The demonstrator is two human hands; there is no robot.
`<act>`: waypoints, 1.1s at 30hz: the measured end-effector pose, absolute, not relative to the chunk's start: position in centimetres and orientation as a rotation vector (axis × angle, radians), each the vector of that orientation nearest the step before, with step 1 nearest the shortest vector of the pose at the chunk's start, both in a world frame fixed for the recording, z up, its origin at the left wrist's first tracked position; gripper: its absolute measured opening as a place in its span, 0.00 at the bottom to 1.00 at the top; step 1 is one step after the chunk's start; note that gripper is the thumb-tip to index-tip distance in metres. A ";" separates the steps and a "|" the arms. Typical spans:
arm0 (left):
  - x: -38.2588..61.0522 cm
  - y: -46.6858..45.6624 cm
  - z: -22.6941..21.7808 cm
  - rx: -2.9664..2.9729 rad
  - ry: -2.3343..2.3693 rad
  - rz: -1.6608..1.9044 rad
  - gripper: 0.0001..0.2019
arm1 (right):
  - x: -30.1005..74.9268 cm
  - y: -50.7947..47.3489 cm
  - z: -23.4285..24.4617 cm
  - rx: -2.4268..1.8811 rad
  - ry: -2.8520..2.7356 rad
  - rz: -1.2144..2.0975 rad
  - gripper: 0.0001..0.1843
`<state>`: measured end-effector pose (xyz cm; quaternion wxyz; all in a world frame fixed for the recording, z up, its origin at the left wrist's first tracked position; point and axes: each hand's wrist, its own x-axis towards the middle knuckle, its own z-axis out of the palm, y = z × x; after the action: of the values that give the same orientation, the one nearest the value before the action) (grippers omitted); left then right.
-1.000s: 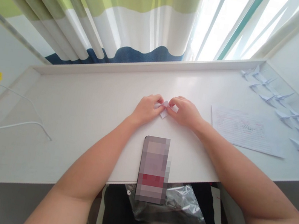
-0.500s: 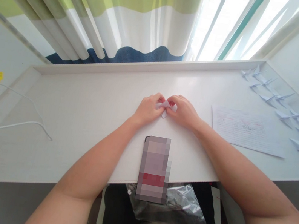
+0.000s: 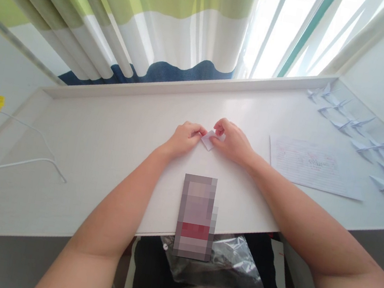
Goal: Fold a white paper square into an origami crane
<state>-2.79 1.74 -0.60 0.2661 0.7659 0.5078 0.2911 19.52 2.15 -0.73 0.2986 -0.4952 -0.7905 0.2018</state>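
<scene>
A small folded piece of white paper lies on the white desk, pinched between both hands. My left hand has its fingers curled, the fingertips pressing the paper's left edge. My right hand grips the paper's right side with thumb and forefinger closed on it. Most of the paper is hidden by the fingers.
A phone lies at the desk's front edge, overhanging it. A lined sheet sits to the right, with several folded paper cranes along the far right. A white cable runs at the left. A curtain hangs behind.
The paper has been pressed flatter onto the desk and turned slightly. Both hands shifted a little upward in view; the left fingers now sit lower on the paper's edge.
</scene>
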 end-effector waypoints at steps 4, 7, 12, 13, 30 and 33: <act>-2.9 2.0 -0.7 2.076 1.372 0.770 0.15 | 19.5 2.3 -0.6 -1.311 -2.167 0.484 0.07; -3.0 1.9 -0.7 2.108 1.343 0.764 0.14 | 19.5 2.4 -0.6 -1.291 -2.184 0.472 0.13; -3.1 1.9 -0.9 2.052 1.299 0.809 0.12 | 19.5 2.6 -0.6 -1.324 -2.187 0.486 0.15; -3.1 1.9 -0.9 2.033 1.301 0.813 0.12 | 19.5 2.6 -0.6 -1.330 -2.188 0.490 0.15; -2.4 1.0 0.1 2.076 1.347 0.759 0.08 | 19.4 2.8 -0.9 -1.269 -2.178 0.509 0.15; -2.3 1.2 0.0 2.052 1.342 0.777 0.08 | 19.3 2.8 -0.8 -1.288 -2.172 0.492 0.15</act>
<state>-2.31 1.16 -0.04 0.2807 0.7657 0.5008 0.2901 19.29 2.84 -0.81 0.2809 -0.4805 -0.8103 0.1835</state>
